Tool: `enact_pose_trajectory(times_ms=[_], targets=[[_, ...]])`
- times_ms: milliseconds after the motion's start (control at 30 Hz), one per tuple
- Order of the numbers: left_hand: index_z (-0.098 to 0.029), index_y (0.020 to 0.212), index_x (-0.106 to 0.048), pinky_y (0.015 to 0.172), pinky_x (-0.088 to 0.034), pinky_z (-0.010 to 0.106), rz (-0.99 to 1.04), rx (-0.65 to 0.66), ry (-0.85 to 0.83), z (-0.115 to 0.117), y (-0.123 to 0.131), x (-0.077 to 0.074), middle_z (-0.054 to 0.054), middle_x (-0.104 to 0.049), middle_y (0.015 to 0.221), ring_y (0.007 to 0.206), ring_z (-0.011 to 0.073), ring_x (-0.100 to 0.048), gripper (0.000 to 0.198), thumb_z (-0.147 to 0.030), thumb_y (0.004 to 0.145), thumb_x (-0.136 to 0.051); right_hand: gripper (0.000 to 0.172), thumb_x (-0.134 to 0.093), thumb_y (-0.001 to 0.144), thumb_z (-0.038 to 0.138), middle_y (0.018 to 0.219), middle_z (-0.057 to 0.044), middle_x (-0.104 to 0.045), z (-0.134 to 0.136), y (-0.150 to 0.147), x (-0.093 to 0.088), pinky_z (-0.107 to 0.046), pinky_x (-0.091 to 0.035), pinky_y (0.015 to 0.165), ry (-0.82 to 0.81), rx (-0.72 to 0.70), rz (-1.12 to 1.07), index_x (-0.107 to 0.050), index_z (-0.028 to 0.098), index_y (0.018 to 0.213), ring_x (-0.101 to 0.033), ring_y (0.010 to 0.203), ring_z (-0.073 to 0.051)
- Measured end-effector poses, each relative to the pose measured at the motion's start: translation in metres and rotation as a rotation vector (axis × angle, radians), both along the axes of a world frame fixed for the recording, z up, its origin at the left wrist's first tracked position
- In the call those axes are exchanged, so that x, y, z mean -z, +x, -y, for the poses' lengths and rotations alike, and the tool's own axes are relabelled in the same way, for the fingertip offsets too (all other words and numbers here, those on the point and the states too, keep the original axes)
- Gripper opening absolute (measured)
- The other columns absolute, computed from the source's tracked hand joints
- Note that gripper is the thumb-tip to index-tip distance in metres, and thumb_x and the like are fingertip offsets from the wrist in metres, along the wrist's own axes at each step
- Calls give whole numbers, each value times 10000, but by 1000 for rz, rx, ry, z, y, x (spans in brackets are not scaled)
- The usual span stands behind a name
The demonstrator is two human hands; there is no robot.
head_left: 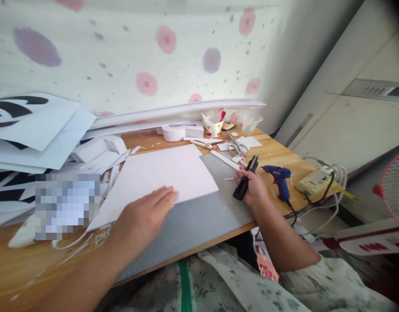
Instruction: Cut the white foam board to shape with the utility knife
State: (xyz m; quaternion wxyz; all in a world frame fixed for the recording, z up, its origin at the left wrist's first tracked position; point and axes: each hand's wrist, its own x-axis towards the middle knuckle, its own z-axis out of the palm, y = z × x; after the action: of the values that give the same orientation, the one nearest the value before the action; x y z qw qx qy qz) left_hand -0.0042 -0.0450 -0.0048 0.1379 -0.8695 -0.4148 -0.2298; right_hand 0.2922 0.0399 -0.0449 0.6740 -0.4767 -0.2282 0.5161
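Observation:
My left hand rests flat on the near edge of a white board or thick sheet of paper, its fingers stretched out together. The sheet lies over a grey cutting mat and reaches past its left side. In my right hand is a black utility knife, tilted with its tip pointing up and away. That hand is over the right part of the mat, apart from the sheet. A thin white strip lies just beyond it. Grey-handled scissors are on the table behind.
A blue glue gun lies to the right, near a power strip with cords. Behind stand a paper cup and a white cut-out shape. Large printed sheets, paper scraps and a blurred-out object crowd the left.

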Motion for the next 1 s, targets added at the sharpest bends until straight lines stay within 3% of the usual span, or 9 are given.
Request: enact_pose_trajectory(times_ms=[67, 167, 267, 333, 400, 567, 800, 933, 1000], targets=[[-208, 1164, -598, 934, -504, 369, -73, -3, -51, 8, 1, 21, 64, -627, 1236, 1117, 222, -596, 315, -175, 913, -412, 244, -724, 582, 229, 835, 14, -637, 6, 10, -3, -276, -552, 647, 29, -6, 52, -590, 216, 785, -630, 733, -142], [-224, 1173, -594, 897, -527, 379, -163, -23, -158, 17, 7, 41, 53, -616, 1253, 1150, 237, -571, 376, -99, 879, -396, 348, -712, 656, 279, 659, 42, -575, 26, 16, -7, -260, -507, 567, 23, -151, 265, -626, 187, 980, -564, 548, -104], [-203, 1179, -590, 955, -487, 417, -172, -16, -247, 17, 16, 46, 79, -603, 1265, 1188, 261, -534, 340, -145, 871, -458, 570, -701, 707, 326, 613, 67, -543, 47, 14, -5, -249, -475, 529, -11, -347, 443, -525, 179, 1229, -557, 502, -104], [-198, 1201, -575, 1012, -435, 441, -184, -7, -291, 13, 22, 44, 88, -574, 1299, 1231, 273, -490, 347, -170, 866, -488, 724, -666, 757, 361, 675, 55, -592, 56, 11, -4, -254, -469, 501, 7, -476, 467, -341, 223, 1389, -583, 491, -115], [-206, 1240, -546, 1031, -411, 446, -232, -9, -335, 7, 26, 42, 87, -528, 1351, 1271, 279, -444, 398, -124, 858, -472, 754, -617, 809, 385, 738, 35, -639, 62, 10, -2, -250, -462, 474, 42, -552, 425, -214, 273, 1436, -588, 462, -114], [-224, 1292, -500, 948, -475, 454, -376, 3, -462, -6, 37, 34, 85, -459, 1412, 1294, 302, -411, 558, 18, 812, -351, 485, -615, 815, 398, 818, -30, -698, 65, 11, -8, -235, -487, 498, 11, -503, 273, -471, 226, 1245, -630, 509, -119], [-178, 1278, -515, 730, -570, 438, -524, 15, -407, -19, 65, 26, 136, -495, 1370, 1176, 354, -518, 596, 57, 757, -346, 392, -643, 730, 396, 724, -58, -726, 50, 17, -10, -206, -469, 432, -54, -418, -4, -623, 181, 1057, -645, 506, -137], [-128, 1261, -523, 720, -571, 464, -506, 76, -368, -25, 70, 29, 170, -507, 1346, 1129, 368, -546, 550, 42, 766, -354, 441, -725, 656, 251, 871, -50, -730, 48, 11, 0, -208, -500, 511, -22, -368, 49, -601, 220, 1078, -685, 688, -158], [-124, 1267, -515, 737, -571, 463, -497, 102, -363, -25, 67, 30, 175, -496, 1355, 1157, 374, -528, 544, 38, 771, -364, 449, -757, 641, 273, 799, -26, -710, 49, 7, 7, -215, -490, 508, 60, -311, 115, -597, 231, 1058, -664, 651, -150]])
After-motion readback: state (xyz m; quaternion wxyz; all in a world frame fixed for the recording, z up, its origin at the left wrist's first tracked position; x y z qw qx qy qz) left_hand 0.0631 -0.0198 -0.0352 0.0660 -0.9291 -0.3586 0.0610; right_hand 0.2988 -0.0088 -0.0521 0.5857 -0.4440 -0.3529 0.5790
